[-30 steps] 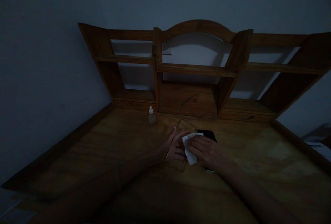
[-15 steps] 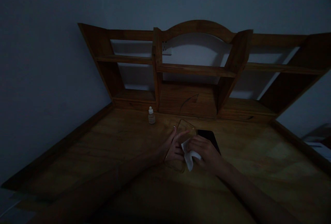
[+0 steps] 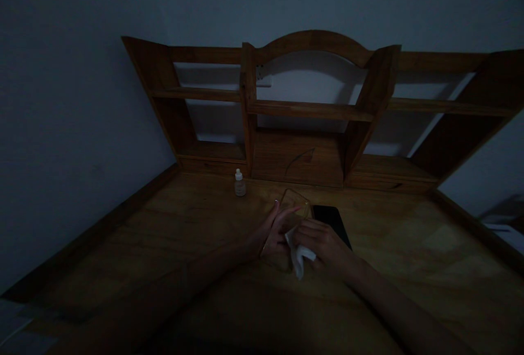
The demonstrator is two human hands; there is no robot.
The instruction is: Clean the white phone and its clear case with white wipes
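Observation:
A clear phone case (image 3: 295, 193) is held tilted in my left hand (image 3: 273, 232), whose fingers spread along it and grip its edge. My right hand (image 3: 323, 239) pinches a crumpled white tissue (image 3: 298, 262) against the case, near the left fingers. Just beyond my right hand, a black phone (image 3: 332, 219) lies flat on the desk, its lower part covered by that hand. A small bottle with a white dropper cap (image 3: 239, 184) stands upright to the far left of the case.
The wooden desk (image 3: 196, 218) fills the lower view. A wooden shelf unit (image 3: 311, 109) with drawers stands along its back edge, against the wall. A power socket (image 3: 264, 81) shows behind the shelf. Papers (image 3: 501, 232) lie beyond the right edge. The light is dim.
My right hand has shifted slightly left with the tissue, which is now more bunched and hangs a little lower. My left hand and the phone case stay nearly still.

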